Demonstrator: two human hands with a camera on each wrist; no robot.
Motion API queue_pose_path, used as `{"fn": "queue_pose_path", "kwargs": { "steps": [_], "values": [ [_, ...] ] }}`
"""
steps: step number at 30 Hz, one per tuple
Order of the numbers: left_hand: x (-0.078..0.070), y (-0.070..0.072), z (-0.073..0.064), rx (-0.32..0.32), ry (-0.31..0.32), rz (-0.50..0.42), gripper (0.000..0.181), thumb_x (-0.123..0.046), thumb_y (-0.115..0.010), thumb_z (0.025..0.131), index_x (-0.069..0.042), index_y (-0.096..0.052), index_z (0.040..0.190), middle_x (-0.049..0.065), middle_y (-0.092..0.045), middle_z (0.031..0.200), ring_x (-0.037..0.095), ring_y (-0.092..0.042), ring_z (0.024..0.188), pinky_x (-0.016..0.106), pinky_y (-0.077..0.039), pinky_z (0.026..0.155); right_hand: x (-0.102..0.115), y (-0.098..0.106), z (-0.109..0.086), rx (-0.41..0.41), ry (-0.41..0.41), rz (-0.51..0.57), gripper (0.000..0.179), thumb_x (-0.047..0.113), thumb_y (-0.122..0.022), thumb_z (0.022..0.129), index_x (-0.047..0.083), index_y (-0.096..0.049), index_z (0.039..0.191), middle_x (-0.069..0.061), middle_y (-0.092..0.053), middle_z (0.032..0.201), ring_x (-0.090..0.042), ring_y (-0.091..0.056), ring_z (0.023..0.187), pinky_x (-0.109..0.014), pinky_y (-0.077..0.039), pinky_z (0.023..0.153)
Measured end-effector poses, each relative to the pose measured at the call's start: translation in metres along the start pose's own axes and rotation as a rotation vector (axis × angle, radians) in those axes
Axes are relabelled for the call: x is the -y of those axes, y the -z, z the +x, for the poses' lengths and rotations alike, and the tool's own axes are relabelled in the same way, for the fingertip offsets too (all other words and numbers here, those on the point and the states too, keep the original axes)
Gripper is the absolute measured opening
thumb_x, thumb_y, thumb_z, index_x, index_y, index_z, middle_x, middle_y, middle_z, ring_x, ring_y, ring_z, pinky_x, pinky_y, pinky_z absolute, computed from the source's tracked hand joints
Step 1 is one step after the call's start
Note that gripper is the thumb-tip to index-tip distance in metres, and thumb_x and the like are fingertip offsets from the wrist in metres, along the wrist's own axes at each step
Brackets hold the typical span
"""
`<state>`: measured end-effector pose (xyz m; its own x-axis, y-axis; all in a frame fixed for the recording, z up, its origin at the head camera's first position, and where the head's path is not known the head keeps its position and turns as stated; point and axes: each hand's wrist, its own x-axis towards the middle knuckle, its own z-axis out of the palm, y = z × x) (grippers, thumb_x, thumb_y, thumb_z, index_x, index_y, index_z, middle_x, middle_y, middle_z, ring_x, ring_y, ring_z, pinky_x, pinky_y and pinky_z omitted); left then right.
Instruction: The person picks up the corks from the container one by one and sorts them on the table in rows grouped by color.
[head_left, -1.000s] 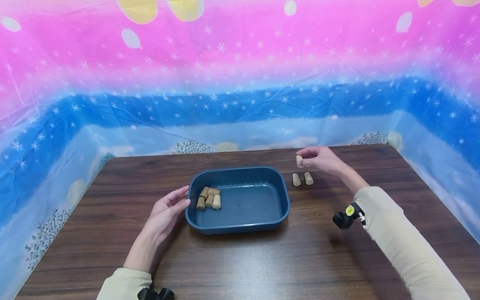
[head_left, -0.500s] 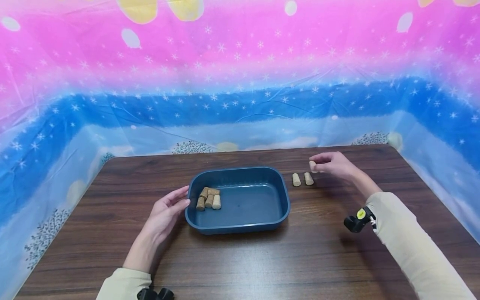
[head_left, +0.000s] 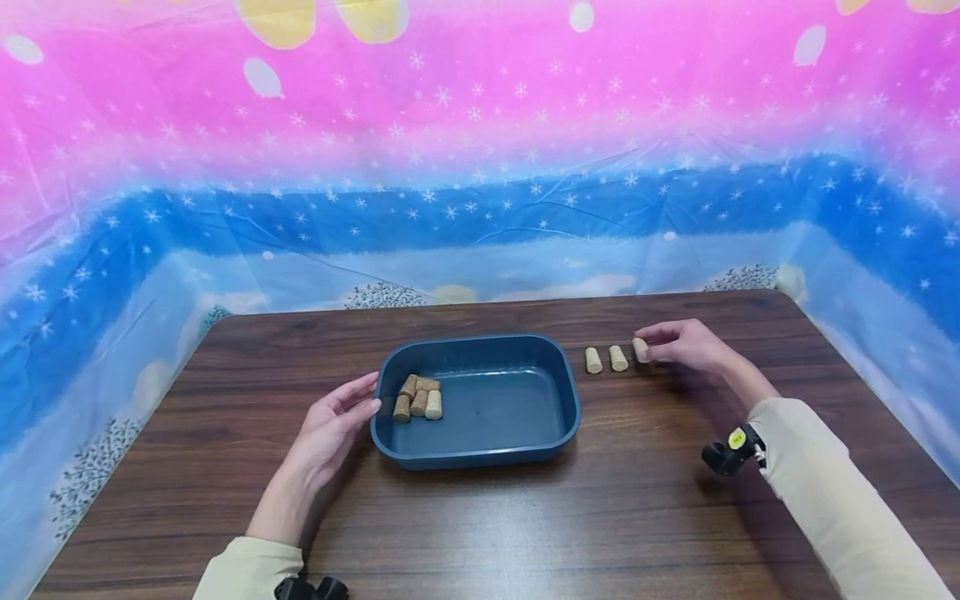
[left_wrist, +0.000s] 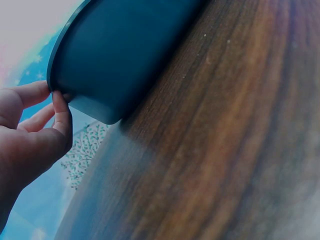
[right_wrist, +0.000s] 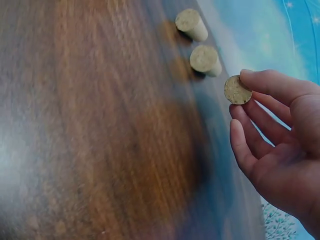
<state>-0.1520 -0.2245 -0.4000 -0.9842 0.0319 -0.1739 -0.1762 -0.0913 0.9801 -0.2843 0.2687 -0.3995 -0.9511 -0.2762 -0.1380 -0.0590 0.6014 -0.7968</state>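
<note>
A dark blue rectangular plastic tub [head_left: 480,457] stands on the table with several brown corks [head_left: 419,402] grouped at its left end. The left hand [head_left: 333,425] pinches the tub's left rim; in the left wrist view the thumb and fingers [left_wrist: 61,112] meet at that edge. Right of the tub, two pale corks [head_left: 593,360] stand upright side by side. Just beyond them the right hand [head_left: 686,343] pinches a third pale cork [right_wrist: 237,90] between thumb and fingers, upright and in line with the pair. Whether its base touches the table cannot be made out.
The dark wood-grain table [head_left: 480,533] ends at a back edge in front of a pink and blue snowflake-patterned cloth [head_left: 480,208]. Small black cameras [head_left: 731,450] are strapped on both sleeved wrists.
The right hand has carried its cork rightward and down, from behind the two standing corks to a place beside them. The left hand and the tub have stayed still.
</note>
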Motion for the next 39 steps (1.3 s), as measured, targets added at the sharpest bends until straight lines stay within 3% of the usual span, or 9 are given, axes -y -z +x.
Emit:
{"fn": "queue_pose_path", "kwargs": {
  "steps": [5,9,21,31,39],
  "values": [
    [0.001,0.0,0.0,-0.003,0.002,0.003,0.055,-0.005,-0.058,0.096,0.003,-0.035,0.146,0.018,-0.04,0.141,0.015,-0.047,0.118,0.017,-0.041,0.096,-0.009,-0.002,-0.001,-0.01,-0.016,0.006,0.055,0.025,-0.074,0.086,-0.003,-0.058,0.13,-0.023,-0.057,0.129,-0.029,-0.052,0.115,-0.037,-0.04,0.093],
    [0.002,0.0,0.0,-0.005,0.005,0.006,0.055,-0.006,-0.059,0.096,0.003,-0.036,0.146,0.016,-0.043,0.139,0.014,-0.049,0.117,0.018,-0.042,0.096,-0.014,-0.003,-0.002,-0.016,-0.036,0.027,0.058,0.027,-0.075,0.085,-0.003,-0.057,0.131,-0.023,-0.056,0.13,-0.033,-0.048,0.121,-0.039,-0.039,0.096],
    [0.001,0.001,-0.001,-0.005,0.001,-0.003,0.055,-0.007,-0.06,0.096,0.003,-0.037,0.145,0.015,-0.043,0.137,0.016,-0.048,0.117,0.018,-0.042,0.096,-0.016,-0.004,-0.002,-0.012,-0.02,0.006,0.055,0.024,-0.074,0.086,-0.004,-0.058,0.13,-0.025,-0.055,0.13,-0.039,-0.044,0.125,-0.047,-0.035,0.101],
    [0.001,0.001,-0.001,-0.001,0.004,-0.001,0.056,-0.008,-0.061,0.095,0.002,-0.037,0.145,0.015,-0.042,0.139,0.019,-0.046,0.12,0.018,-0.042,0.096,-0.018,-0.006,-0.003,-0.004,-0.014,0.015,0.055,0.021,-0.071,0.089,-0.005,-0.053,0.134,-0.024,-0.059,0.125,-0.035,-0.051,0.118,-0.039,-0.041,0.095],
    [0.0,0.0,0.0,0.0,0.015,0.001,0.054,-0.006,-0.058,0.096,0.002,-0.037,0.146,0.016,-0.041,0.14,0.019,-0.045,0.122,0.019,-0.041,0.098,-0.021,-0.005,-0.001,0.023,-0.006,0.029,0.058,0.02,-0.071,0.089,-0.007,-0.05,0.135,-0.025,-0.056,0.128,-0.037,-0.051,0.119,-0.041,-0.041,0.096]
  ]
}}
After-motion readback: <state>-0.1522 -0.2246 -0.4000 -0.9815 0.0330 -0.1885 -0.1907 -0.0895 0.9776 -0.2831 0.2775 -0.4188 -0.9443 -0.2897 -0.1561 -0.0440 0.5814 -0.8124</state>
